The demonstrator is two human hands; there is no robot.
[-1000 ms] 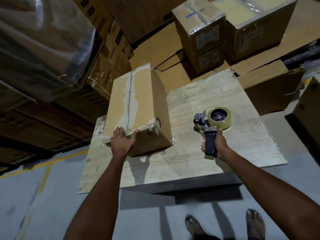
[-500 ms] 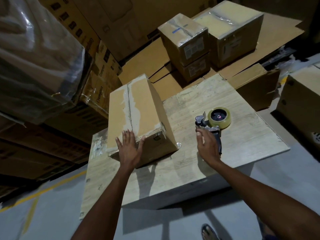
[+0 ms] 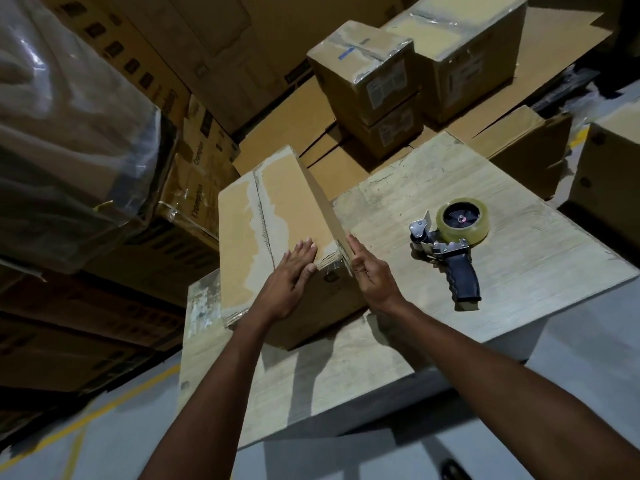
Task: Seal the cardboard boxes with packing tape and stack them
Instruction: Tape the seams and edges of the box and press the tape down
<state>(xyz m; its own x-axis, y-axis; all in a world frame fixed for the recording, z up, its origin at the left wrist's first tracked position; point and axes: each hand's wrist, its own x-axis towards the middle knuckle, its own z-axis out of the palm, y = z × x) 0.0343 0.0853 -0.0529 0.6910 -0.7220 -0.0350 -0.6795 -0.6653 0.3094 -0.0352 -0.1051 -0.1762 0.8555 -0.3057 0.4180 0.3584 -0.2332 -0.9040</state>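
Pale wooden tabletop [image 3: 381,368] carries a brown cardboard box [image 3: 294,209] at left and a black-handled tape dispenser with a clear roll [image 3: 453,244] lying unheld at right. Both forearms reach forward. The left hand [image 3: 294,271] lies flat on the box's near top corner, fingers straight and together. The right hand [image 3: 370,275] touches the box's right side with straight fingers. Taped brown cartons [image 3: 374,81] stand stacked beyond.

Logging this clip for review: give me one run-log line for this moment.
left hand flat on box top | right hand against box's right side | tape gun lying on table, untouched
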